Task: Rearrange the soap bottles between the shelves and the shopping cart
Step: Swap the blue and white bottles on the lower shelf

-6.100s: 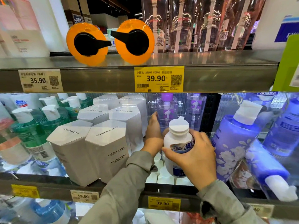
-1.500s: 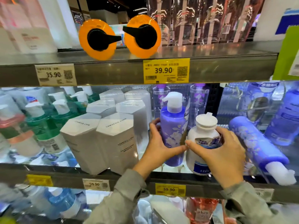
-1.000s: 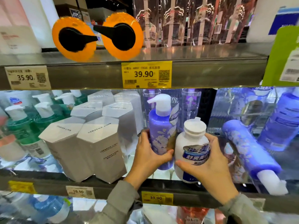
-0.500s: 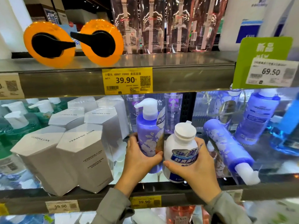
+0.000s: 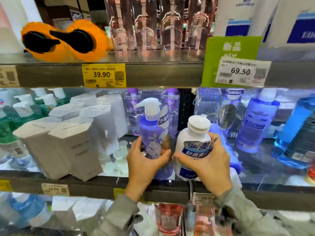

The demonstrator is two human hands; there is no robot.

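My left hand grips a purple pump bottle with a white flower print, upright on the middle shelf. Right beside it, my right hand grips a white bottle with a blue label and a white cap, also upright near the shelf's front edge. The two bottles stand almost touching. Another purple bottle lies on its side behind my right hand, mostly hidden. No shopping cart is in view.
White hexagonal boxes crowd the shelf to the left, green pump bottles behind them. Blue bottles stand to the right. An upper shelf with price tags hangs overhead, holding orange bottles. More bottles fill the shelf below.
The view has shifted right and blurred. Both hands keep their grip on the purple and white bottles, which stay side by side on the shelf.
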